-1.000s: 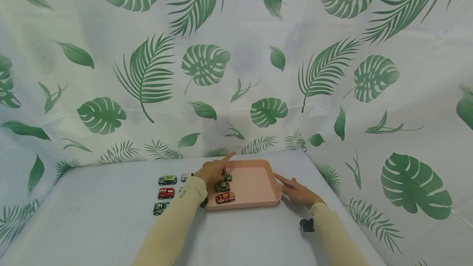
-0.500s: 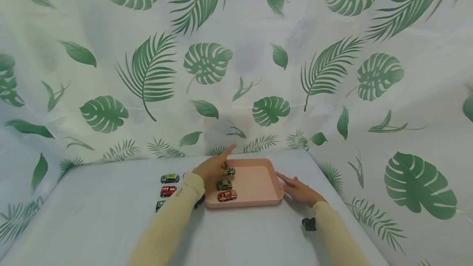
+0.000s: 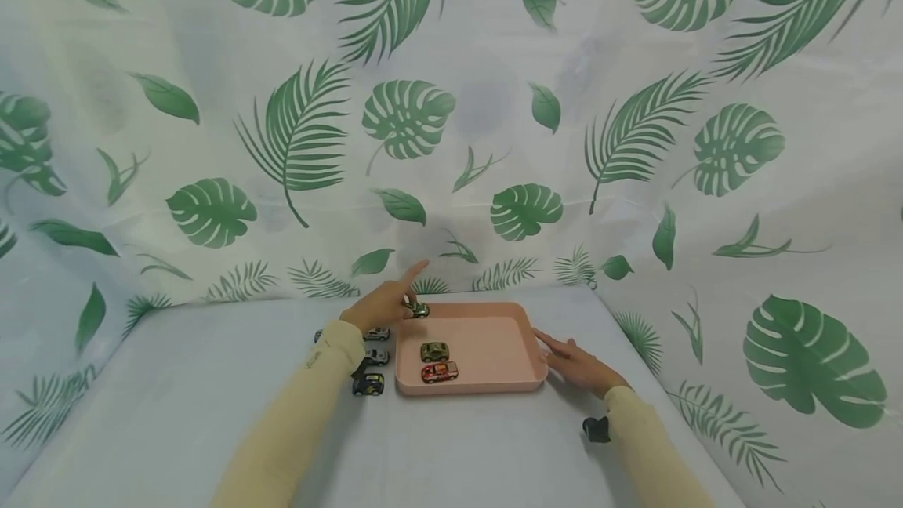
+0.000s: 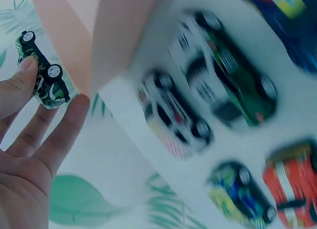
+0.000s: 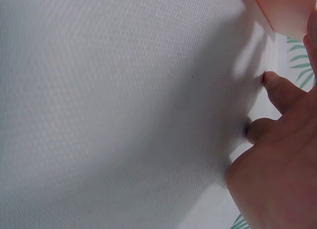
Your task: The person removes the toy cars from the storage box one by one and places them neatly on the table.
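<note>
My left hand (image 3: 381, 307) pinches a green camouflage toy car (image 4: 45, 73) between thumb and fingers, over the back left corner of a pink tray (image 3: 487, 335). In the left wrist view the car is tipped, wheels facing the camera. An olive-green toy car (image 3: 434, 351) and a red toy car (image 3: 440, 371) sit inside the tray by its left side. At the tray's right wall lies my right hand (image 3: 582, 367), its extended fingers against the wall.
Left of the tray stand several more toy cars, among them a black one (image 3: 368, 384) and a grey one (image 3: 377, 357). The left sleeve covers part of that group. Behind the white tabletop (image 3: 480, 445) hangs a leaf-print sheet (image 3: 466, 210).
My left hand has moved left and back with the green toy car, off its place in the tray toward the corner. The right hand stays at the tray's right wall.
</note>
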A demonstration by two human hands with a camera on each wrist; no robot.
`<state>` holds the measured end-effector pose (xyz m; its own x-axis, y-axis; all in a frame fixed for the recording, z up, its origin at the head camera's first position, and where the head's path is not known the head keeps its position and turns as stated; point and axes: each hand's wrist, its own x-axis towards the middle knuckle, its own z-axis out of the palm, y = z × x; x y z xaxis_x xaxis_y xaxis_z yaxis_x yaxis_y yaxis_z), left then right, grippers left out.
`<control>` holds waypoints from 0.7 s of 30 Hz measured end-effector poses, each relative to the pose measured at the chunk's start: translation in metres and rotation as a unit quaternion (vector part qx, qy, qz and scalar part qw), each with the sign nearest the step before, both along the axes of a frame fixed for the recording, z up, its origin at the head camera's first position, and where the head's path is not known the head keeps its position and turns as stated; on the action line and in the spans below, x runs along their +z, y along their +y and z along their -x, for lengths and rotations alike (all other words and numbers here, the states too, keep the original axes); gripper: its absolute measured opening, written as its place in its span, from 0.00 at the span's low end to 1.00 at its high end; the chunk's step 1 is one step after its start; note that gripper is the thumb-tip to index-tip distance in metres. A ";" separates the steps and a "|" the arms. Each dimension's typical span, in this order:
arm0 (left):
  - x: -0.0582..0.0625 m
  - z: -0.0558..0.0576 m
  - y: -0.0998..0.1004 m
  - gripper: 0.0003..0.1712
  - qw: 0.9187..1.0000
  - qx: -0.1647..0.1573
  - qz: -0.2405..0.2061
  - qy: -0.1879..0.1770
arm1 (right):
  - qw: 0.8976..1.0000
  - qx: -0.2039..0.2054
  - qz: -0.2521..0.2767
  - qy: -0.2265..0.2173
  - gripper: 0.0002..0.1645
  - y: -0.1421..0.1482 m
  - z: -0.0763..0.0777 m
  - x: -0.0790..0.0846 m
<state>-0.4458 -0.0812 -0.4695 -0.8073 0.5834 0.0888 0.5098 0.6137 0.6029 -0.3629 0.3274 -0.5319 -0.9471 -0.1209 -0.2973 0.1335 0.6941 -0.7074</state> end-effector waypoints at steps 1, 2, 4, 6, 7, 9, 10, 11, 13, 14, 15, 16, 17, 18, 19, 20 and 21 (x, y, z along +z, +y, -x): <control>0.002 -0.001 -0.005 0.60 1.000 0.001 0.002 0.003 | 1.000 0.001 0.003 0.001 0.43 0.000 0.000 0.000; 0.003 -0.001 -0.010 0.59 1.000 0.000 0.002 0.007 | 1.000 0.003 0.004 0.003 0.43 0.001 0.000 0.000; 0.005 -0.003 -0.021 0.57 1.000 -0.002 -0.002 0.012 | 1.000 0.006 0.005 0.005 0.43 0.001 0.000 0.000; 0.006 -0.004 -0.033 0.57 1.000 -0.002 0.000 0.017 | 1.000 0.006 0.004 0.004 0.43 0.002 0.001 0.000; 0.005 -0.005 -0.039 0.56 1.000 -0.001 0.002 0.021 | 1.000 0.005 0.004 0.000 0.44 0.002 0.001 0.000; 0.005 -0.006 -0.051 0.56 1.000 0.010 0.007 0.021 | 1.000 0.004 0.000 -0.004 0.44 0.003 0.001 0.000; 0.004 -0.007 -0.057 0.56 1.000 0.016 0.009 0.019 | 1.000 0.006 -0.001 -0.005 0.44 0.003 0.001 0.000; 0.003 -0.009 -0.063 0.56 0.999 0.024 0.012 0.017 | 1.000 0.004 -0.001 -0.006 0.44 0.004 0.002 0.000; 0.002 -0.011 -0.074 0.56 0.999 0.039 0.014 0.010 | 1.000 0.003 -0.002 -0.008 0.45 0.005 0.002 0.001; 0.001 -0.013 -0.079 0.56 0.999 0.045 0.013 0.006 | 1.000 0.004 -0.003 -0.007 0.45 0.005 0.002 0.001; 0.000 -0.014 -0.085 0.57 0.999 0.050 0.012 0.002 | 1.000 0.005 -0.001 -0.008 0.45 0.005 0.002 0.002; -0.001 -0.014 -0.089 0.57 0.998 0.053 0.012 0.001 | 1.000 0.006 0.000 -0.007 0.45 0.004 0.002 0.002; -0.002 -0.015 -0.094 0.57 0.998 0.059 0.014 0.000 | 1.000 0.004 0.002 -0.008 0.45 0.003 0.002 0.003; -0.004 -0.016 -0.099 0.57 0.998 0.063 0.015 -0.002 | 1.000 0.005 0.004 -0.008 0.46 0.003 0.001 0.003; -0.005 -0.017 -0.104 0.58 0.998 0.067 0.016 -0.003 | 1.000 0.005 0.007 -0.009 0.46 0.002 0.001 0.003; -0.007 -0.017 -0.109 0.58 0.997 0.069 0.019 0.000 | 1.000 0.007 0.010 -0.008 0.46 0.001 0.000 0.003; -0.009 -0.017 -0.113 0.57 0.997 0.073 0.023 0.004 | 1.000 0.009 0.012 -0.007 0.45 0.000 0.000 0.003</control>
<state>-0.4288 -0.1943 -0.4788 -0.8830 0.4640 0.0707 0.4177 0.7082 0.5692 -0.3631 0.3276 -0.5292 -0.9406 -0.1447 -0.3071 0.1313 0.6792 -0.7221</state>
